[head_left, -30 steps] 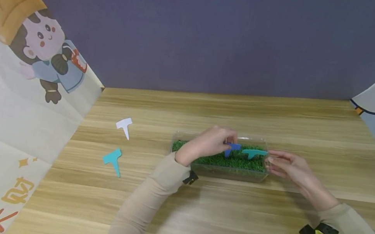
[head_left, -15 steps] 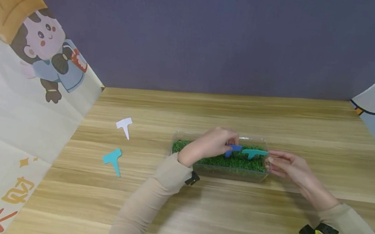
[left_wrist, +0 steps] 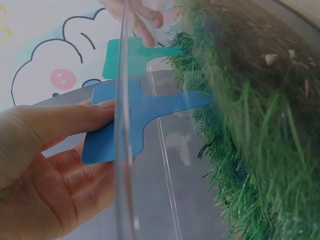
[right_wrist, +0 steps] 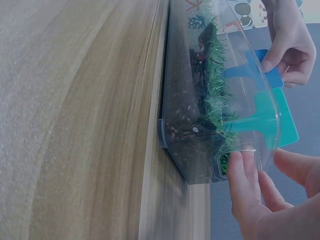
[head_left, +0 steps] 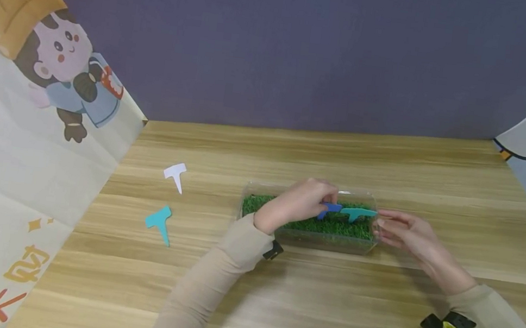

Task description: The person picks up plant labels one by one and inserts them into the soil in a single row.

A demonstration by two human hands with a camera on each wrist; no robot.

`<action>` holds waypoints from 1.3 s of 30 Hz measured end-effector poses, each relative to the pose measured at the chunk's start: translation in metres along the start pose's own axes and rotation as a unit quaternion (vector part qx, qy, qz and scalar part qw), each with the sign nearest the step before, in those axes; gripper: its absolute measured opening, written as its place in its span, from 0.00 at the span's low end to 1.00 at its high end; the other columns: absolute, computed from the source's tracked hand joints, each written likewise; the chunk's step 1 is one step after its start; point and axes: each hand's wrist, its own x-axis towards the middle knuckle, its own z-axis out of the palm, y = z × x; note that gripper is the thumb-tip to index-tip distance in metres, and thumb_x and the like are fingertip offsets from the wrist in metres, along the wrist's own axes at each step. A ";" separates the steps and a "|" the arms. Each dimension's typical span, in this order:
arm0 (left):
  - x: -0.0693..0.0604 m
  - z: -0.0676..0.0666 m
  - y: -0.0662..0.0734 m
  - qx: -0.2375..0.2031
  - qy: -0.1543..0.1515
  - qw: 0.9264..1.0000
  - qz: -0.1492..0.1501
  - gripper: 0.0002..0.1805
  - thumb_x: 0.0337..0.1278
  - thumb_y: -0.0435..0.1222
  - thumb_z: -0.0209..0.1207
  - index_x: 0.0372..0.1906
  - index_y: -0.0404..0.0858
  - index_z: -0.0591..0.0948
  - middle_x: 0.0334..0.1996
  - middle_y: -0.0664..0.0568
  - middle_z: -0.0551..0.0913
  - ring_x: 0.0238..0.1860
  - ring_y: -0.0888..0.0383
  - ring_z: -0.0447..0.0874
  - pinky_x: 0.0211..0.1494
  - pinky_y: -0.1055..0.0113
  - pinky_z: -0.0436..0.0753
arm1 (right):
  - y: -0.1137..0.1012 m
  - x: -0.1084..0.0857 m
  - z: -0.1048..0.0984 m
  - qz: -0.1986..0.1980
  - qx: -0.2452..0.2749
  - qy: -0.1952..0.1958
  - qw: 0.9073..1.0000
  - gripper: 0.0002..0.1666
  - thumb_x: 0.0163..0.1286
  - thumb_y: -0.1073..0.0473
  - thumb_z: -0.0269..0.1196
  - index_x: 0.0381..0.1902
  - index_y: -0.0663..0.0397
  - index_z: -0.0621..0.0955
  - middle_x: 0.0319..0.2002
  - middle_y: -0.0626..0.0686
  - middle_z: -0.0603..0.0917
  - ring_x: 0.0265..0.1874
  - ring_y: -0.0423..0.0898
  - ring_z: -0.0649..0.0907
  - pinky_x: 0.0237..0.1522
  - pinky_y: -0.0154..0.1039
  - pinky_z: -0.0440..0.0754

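Note:
My left hand (head_left: 299,201) pinches the blue T-shaped plant label (left_wrist: 107,122) by its wide head, between thumb and fingers. The label's stem reaches into the artificial-looking grass (left_wrist: 200,132) of a clear plastic planter box (head_left: 322,242). Right beside it, a teal plant label (right_wrist: 280,120) stands upright in the grass near the box's right end. My right hand (head_left: 411,239) rests its fingertips against that right end, fingers fairly straight and the thumb (right_wrist: 295,165) near the rim. Dark soil with pale bits (right_wrist: 182,115) shows through the wall.
A white plant label (head_left: 174,174) and a turquoise plant label (head_left: 160,222) lie flat on the wooden table (head_left: 334,309), left of the box. A dark panel (head_left: 306,54) rises behind, and a printed cartoon sheet (head_left: 13,155) borders the left side.
My left hand has shifted slightly right with the blue label, bringing its head closer to the teal one. My right hand stays at the box's end.

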 end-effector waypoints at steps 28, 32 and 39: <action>0.000 0.006 0.001 0.026 0.008 1.000 0.000 0.04 0.53 0.29 0.56 0.33 0.37 0.80 0.33 0.51 0.81 0.29 0.64 0.75 0.31 0.80 0.72 | 0.001 0.000 -0.002 -0.005 0.044 -0.004 0.999 0.36 0.61 0.61 0.58 0.61 0.72 0.56 0.36 0.46 0.82 0.37 0.41 0.82 0.44 0.34 0.77; 0.000 0.005 0.000 0.019 0.005 1.000 0.000 0.05 0.53 0.28 0.55 0.34 0.36 0.80 0.34 0.50 0.81 0.30 0.64 0.74 0.32 0.79 0.72 | 0.001 0.000 -0.002 -0.004 0.064 -0.006 0.998 0.33 0.61 0.62 0.58 0.60 0.69 0.59 0.36 0.47 0.83 0.37 0.41 0.82 0.44 0.35 0.77; -0.001 0.003 0.001 0.023 -0.013 0.999 -0.019 0.04 0.55 0.31 0.55 0.34 0.39 0.79 0.35 0.52 0.80 0.29 0.65 0.73 0.30 0.78 0.72 | 0.000 0.000 -0.001 0.000 0.044 -0.003 0.999 0.36 0.61 0.60 0.59 0.61 0.71 0.57 0.36 0.45 0.82 0.38 0.41 0.81 0.43 0.33 0.77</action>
